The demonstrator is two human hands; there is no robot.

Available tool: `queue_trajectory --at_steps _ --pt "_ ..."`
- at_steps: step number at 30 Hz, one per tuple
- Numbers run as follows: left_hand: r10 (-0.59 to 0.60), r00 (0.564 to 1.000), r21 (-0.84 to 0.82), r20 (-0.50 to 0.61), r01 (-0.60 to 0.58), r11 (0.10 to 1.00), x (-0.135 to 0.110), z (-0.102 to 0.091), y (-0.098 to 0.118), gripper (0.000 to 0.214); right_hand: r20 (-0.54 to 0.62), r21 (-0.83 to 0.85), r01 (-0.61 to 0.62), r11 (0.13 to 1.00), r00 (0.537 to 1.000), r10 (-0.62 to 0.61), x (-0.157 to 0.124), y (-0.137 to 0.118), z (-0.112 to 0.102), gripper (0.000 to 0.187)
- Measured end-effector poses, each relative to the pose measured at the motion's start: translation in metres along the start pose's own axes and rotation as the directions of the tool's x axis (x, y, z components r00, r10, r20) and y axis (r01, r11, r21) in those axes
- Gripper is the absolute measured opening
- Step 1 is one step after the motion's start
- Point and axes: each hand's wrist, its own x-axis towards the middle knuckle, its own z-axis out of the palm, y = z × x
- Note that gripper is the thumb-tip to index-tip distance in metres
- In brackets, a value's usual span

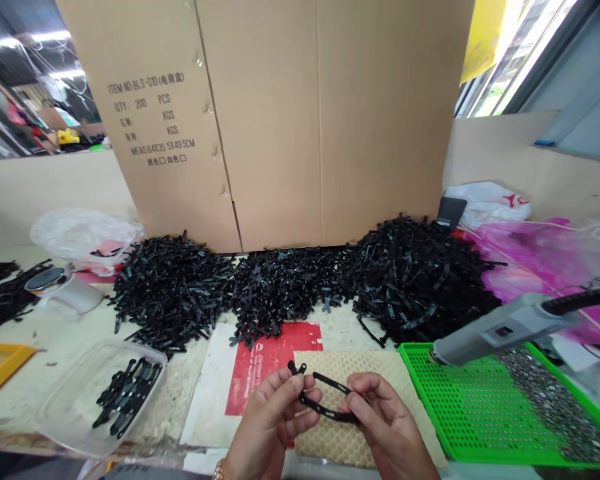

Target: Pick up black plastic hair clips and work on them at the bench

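Observation:
My left hand (pixel 275 417) and my right hand (pixel 385 427) hold a black plastic strap piece (pixel 325 397) between them, low in the middle of the view. Each hand pinches one end with thumb and fingers. The piece hangs just above a beige honeycomb mat (pixel 360 367). A small black part sticks up by my left thumb. Behind the mat, a long heap of black plastic pieces (pixel 300 287) runs across the table.
A green perforated tray (pixel 460 413) with small metal parts lies at right, a grey hand tool (pixel 505 327) resting over it. A clear tub (pixel 65 400) with black pieces sits at left. A large cardboard box (pixel 280 120) stands behind. Plastic bags lie at both sides.

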Motion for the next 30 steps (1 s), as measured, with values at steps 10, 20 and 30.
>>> queue_trajectory --at_steps 10,20,30 --pt "-0.021 0.989 0.119 0.143 0.004 0.993 -0.006 -0.002 -0.003 0.029 0.026 0.036 -0.139 0.990 0.990 0.138 0.008 -0.010 -0.006 0.040" --pt "-0.036 0.991 0.093 0.127 0.024 0.995 -0.008 0.001 -0.002 0.029 -0.004 0.016 -0.136 0.991 0.991 0.136 0.008 -0.007 -0.005 0.043" --pt "-0.048 0.992 0.074 0.116 0.040 0.996 -0.008 0.002 -0.002 0.033 0.036 0.030 -0.132 0.991 0.991 0.131 0.008 -0.003 -0.006 0.038"
